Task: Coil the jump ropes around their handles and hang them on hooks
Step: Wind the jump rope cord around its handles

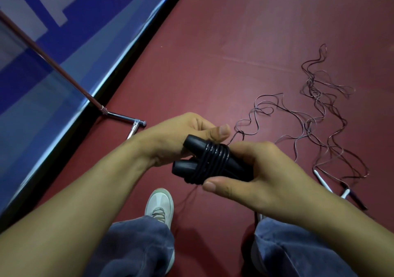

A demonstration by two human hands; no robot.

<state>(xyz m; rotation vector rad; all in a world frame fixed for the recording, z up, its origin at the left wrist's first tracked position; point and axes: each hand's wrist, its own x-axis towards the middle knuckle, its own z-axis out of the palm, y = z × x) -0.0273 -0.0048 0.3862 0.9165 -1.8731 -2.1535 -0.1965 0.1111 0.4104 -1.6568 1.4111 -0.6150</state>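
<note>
Step in hand: winding the rope round the paired handles, by my reading; the coil is begun and slack is left over.
Task's thing: the black handles are held in front of the body, above the floor, between both hands. They lie side by side, slightly splayed at the near-left ends.
Long axis: from the blunt ends at the left, down and right into the right palm.
Coil: several tight turns across both handles, near their middle, square to that axis.
Left hand: clamped on the upper handle, with the thumb laid on top at the coil's edge and the fingers curled behind.
Right hand: wrapped round the far ends of the handles, thumb underneath at the coil's lower edge.
Loose rope: leaves the coil just beside the left thumb and runs forward and right to the floor. A thin strand also seems to hang below the coil.
Key relation: the slack starts on the left-thumb side, so that hand is nearer to feed the next turn while the right steadies the bundle.
Other ropes: a tangle on the floor, well apart to the right, with white handles at its near end.
Hooks: none in view.
</note>
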